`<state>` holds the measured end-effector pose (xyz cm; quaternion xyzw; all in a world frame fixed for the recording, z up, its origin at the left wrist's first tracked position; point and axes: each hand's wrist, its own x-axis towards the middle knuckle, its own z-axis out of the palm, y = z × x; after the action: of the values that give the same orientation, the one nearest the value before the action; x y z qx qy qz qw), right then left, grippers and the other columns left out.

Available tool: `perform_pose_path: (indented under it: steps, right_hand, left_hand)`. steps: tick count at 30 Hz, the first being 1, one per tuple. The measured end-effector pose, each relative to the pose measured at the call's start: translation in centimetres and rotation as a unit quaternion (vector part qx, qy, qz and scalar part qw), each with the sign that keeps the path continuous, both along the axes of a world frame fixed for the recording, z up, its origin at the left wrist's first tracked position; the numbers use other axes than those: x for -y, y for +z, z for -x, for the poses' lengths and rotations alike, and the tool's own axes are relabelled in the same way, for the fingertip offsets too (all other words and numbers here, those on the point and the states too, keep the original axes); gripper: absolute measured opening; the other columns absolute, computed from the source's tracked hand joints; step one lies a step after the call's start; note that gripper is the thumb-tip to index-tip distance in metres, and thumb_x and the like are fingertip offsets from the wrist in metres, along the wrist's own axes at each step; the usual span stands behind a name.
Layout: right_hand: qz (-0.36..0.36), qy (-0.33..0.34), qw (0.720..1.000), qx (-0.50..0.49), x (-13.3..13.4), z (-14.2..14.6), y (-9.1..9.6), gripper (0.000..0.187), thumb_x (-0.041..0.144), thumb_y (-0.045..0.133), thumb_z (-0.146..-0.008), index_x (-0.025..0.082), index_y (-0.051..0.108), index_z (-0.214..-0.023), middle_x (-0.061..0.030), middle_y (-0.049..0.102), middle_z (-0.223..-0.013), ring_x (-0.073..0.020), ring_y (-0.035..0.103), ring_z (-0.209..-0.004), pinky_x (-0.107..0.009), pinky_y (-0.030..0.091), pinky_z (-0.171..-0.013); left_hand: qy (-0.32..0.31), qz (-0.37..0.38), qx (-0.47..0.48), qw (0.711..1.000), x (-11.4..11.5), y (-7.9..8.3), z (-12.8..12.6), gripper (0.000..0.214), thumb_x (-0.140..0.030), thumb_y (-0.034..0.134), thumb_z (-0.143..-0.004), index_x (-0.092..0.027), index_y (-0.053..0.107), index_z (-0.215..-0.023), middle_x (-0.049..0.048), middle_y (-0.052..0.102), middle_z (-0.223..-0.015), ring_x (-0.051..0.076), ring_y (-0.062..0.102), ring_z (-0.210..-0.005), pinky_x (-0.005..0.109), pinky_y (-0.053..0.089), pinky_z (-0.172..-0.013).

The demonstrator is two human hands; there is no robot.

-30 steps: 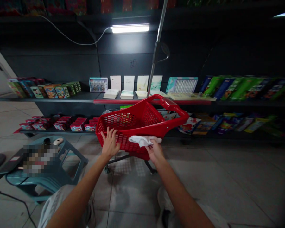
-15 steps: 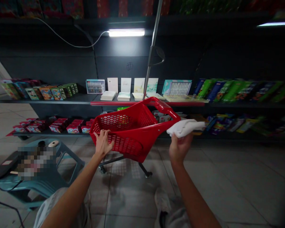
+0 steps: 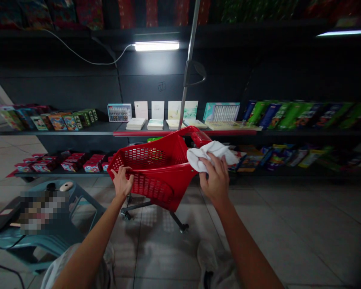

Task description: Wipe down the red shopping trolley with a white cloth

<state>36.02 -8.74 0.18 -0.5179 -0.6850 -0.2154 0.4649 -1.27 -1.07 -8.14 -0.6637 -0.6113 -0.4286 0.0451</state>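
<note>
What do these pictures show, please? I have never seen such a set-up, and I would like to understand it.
There is no machine: one camera, worn on a person's head, looks forward and down. The left hand rests on the rim of a red shopping cart. The right hand holds a white cloth in front of the cart's handle; contact is hard to judge. Behind, a dark shelf carries small boxes, booklets and bright packets. A blue-grey stool at lower left bears items, partly pixelated.
</note>
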Motion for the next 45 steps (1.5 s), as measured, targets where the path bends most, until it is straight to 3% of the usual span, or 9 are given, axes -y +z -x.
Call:
perform_pose_path:
  steps: [5, 8, 12, 22, 30, 33, 36, 41, 45]
  right_hand:
    - [-0.012, -0.012, 1.0, -0.007, -0.4, 0.0, 1.0, 0.031, 0.018, 0.049, -0.086, 0.017, 0.068, -0.112, -0.0141, 0.069, -0.125, -0.0306, 0.059, -0.122, -0.054, 0.035, -0.121]
    - [-0.021, -0.017, 1.0, -0.003, -0.6, 0.0, 1.3, 0.029, 0.019, 0.049, -0.087, 0.017, 0.068, -0.11, -0.0149, 0.071, -0.119, -0.0317, 0.06, -0.116, -0.051, 0.041, -0.113]
    - [-0.021, -0.046, 0.999, 0.003, -1.4, -0.5, 1.6, 0.029, 0.021, 0.049, -0.088, 0.017, 0.068, -0.109, -0.0145, 0.073, -0.112, -0.0322, 0.062, -0.108, -0.047, 0.044, -0.104]
    - [0.009, -0.064, 0.998, -0.024, -2.8, -0.5, 3.3, 0.029, 0.025, 0.046, -0.092, 0.016, 0.073, -0.102, -0.0145, 0.074, -0.098, -0.0315, 0.065, -0.099, -0.043, 0.045, -0.095]
    - [0.056, 0.039, 0.995, -0.074, -1.2, -1.3, 3.5, 0.036, 0.039, 0.046, -0.095, 0.017, 0.073, -0.104, -0.0147, 0.076, -0.107, -0.0306, 0.067, -0.103, -0.042, 0.049, -0.096]
    - [0.083, 0.086, 0.989, -0.083, -0.5, -1.5, 3.9, 0.039, 0.044, 0.046, -0.096, 0.017, 0.073, -0.104, -0.0131, 0.077, -0.103, -0.0289, 0.069, -0.099, -0.04, 0.05, -0.092]
    - [0.109, 0.107, 0.986, -0.065, 0.6, -0.9, 4.7, 0.037, 0.044, 0.047, -0.098, 0.018, 0.073, -0.099, -0.0114, 0.076, -0.099, -0.0272, 0.069, -0.096, -0.036, 0.049, -0.087]
    - [0.146, 0.135, 0.979, -0.04, 2.4, 0.8, 6.0, 0.026, 0.038, 0.052, -0.098, 0.021, 0.072, -0.095, -0.006, 0.076, -0.096, -0.0234, 0.069, -0.092, -0.032, 0.046, -0.082]
    - [0.175, 0.178, 0.968, -0.016, 3.7, 2.0, 6.8, 0.024, 0.038, 0.056, -0.098, 0.022, 0.072, -0.103, -0.0051, 0.076, -0.104, -0.0226, 0.07, -0.097, -0.031, 0.046, -0.084]
  left_hand:
    - [-0.015, 0.013, -0.012, 1.0, -0.3, 0.1, 0.7, 0.026, -0.025, 0.044, -0.092, -0.023, 0.062, -0.11, 0.006, 0.068, -0.126, 0.029, 0.053, -0.139, 0.066, 0.007, -0.13]
    - [-0.03, 0.02, -0.039, 0.999, 0.0, -0.6, 0.6, 0.034, -0.026, 0.042, -0.095, -0.02, 0.058, -0.124, 0.0099, 0.061, -0.141, 0.032, 0.031, -0.156, 0.066, 0.014, -0.129]
    - [-0.051, 0.018, -0.062, 0.997, 0.4, -1.5, 0.3, 0.046, -0.027, 0.044, -0.095, -0.016, 0.048, -0.14, 0.0146, 0.039, -0.163, 0.032, 0.009, -0.162, 0.06, 0.024, -0.129]
    - [-0.046, 0.028, -0.058, 0.997, -1.0, -1.8, 0.1, 0.05, -0.031, 0.049, -0.093, -0.016, 0.045, -0.139, 0.0182, 0.025, -0.17, 0.031, 0.002, -0.163, 0.058, 0.024, -0.13]
    - [-0.016, 0.056, -0.033, 0.998, -1.0, -1.5, -0.5, 0.068, -0.024, 0.054, -0.089, -0.012, 0.032, -0.152, 0.0254, 0.013, -0.172, 0.039, 0.005, -0.161, 0.064, 0.023, -0.127]
    - [-0.037, 0.043, -0.031, 0.998, 0.1, -0.7, -1.8, 0.084, -0.023, 0.055, -0.088, -0.012, 0.015, -0.161, 0.0256, 0.016, -0.171, 0.039, 0.006, -0.161, 0.067, 0.022, -0.127]
    - [-0.094, 0.012, -0.067, 0.993, 2.1, 1.2, -3.8, 0.086, -0.026, 0.054, -0.092, -0.019, 0.009, -0.164, 0.019, 0.021, -0.172, 0.035, 0.008, -0.162, 0.064, 0.02, -0.129]
    - [-0.166, -0.006, -0.104, 0.981, 5.8, 4.6, -7.2, 0.076, -0.024, 0.047, -0.096, -0.022, 0.014, -0.164, 0.0125, 0.024, -0.172, 0.028, 0.01, -0.163, 0.058, 0.017, -0.132]
    - [-0.212, -0.025, -0.096, 0.972, 8.0, 6.2, -9.5, 0.068, -0.025, 0.046, -0.097, -0.023, 0.022, -0.161, 0.0094, 0.034, -0.169, 0.025, 0.017, -0.162, 0.056, 0.013, -0.133]
